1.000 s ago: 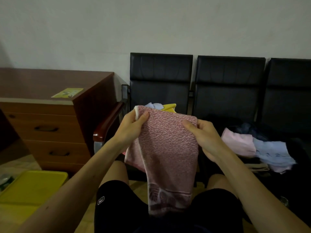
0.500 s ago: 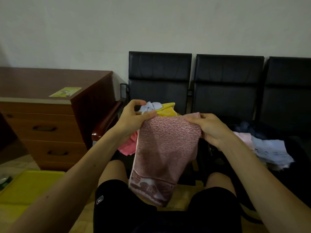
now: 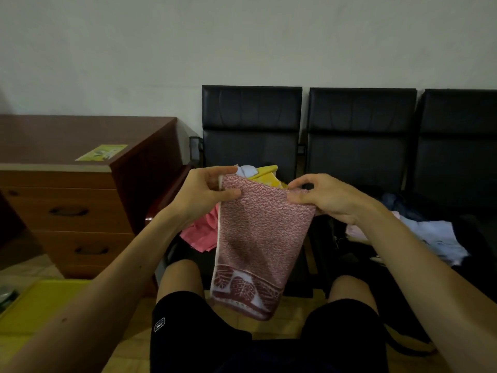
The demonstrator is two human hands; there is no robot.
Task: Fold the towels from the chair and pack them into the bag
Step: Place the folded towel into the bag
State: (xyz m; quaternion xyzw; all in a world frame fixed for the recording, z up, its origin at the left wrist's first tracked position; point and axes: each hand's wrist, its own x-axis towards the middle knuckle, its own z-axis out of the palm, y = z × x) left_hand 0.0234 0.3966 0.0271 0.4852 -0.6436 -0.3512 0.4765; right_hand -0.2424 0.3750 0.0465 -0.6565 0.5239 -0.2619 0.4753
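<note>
My left hand (image 3: 207,193) and right hand (image 3: 329,199) each pinch a top corner of the pink towel (image 3: 258,232), which hangs folded above my knees before the chair (image 3: 250,146); a slackened pinch would, I judge, let the fold slide open.
</note>
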